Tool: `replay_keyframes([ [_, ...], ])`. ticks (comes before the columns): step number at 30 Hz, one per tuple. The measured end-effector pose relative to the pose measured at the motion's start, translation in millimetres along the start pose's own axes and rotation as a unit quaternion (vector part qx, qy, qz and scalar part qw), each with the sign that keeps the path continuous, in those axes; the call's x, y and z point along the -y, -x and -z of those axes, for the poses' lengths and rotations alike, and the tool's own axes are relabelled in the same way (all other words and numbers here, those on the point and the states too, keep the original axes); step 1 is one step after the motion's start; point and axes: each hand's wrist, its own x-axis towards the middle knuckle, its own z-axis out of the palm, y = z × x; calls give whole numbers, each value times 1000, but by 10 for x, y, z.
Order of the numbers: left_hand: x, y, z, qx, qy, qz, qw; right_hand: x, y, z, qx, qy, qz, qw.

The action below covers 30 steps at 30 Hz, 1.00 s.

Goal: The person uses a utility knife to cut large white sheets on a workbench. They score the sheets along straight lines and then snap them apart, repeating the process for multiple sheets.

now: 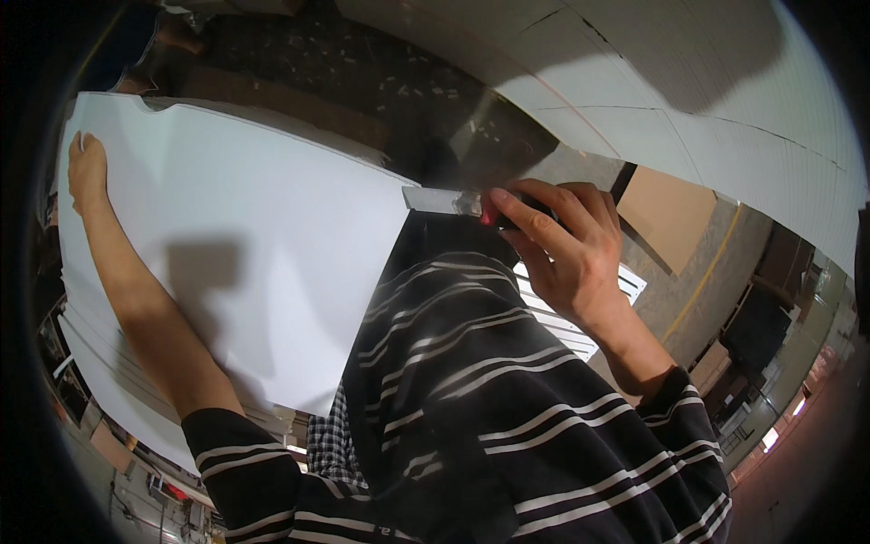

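Gripping a knife (453, 202), blade pointing left at white sheet (245, 245), right hand (566, 249) fingers clamped; left hand (87, 172) flat.

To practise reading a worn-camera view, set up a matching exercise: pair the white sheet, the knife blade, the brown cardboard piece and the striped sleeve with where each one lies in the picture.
Things:
1. large white sheet
2. knife blade
3. brown cardboard piece
4. striped sleeve

Places:
A. lower left, on the left forearm
B. at the sheet's right edge, held by the right hand
C. right of the right hand
D. under the left hand

Pairs: 1-D, 2-B, 3-C, 4-A
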Motion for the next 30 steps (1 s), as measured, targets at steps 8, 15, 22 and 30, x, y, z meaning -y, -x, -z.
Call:
replay_keyframes([
  [8, -187, 302, 45, -25, 2, -52, 998, 3, -51, 7, -13, 26, 10, 1000],
  [15, -380, 574, 91, -29, -16, -81, 996, -11, -144, -6, -34, 50, 20, 998],
  [22, -495, 771, 159, -38, -2, -117, 992, -46, -229, -24, -19, 42, 29, 999],
  [30, -465, 775, 163, -42, 3, -133, 990, -4, -390, -34, -26, 51, 51, 997],
])
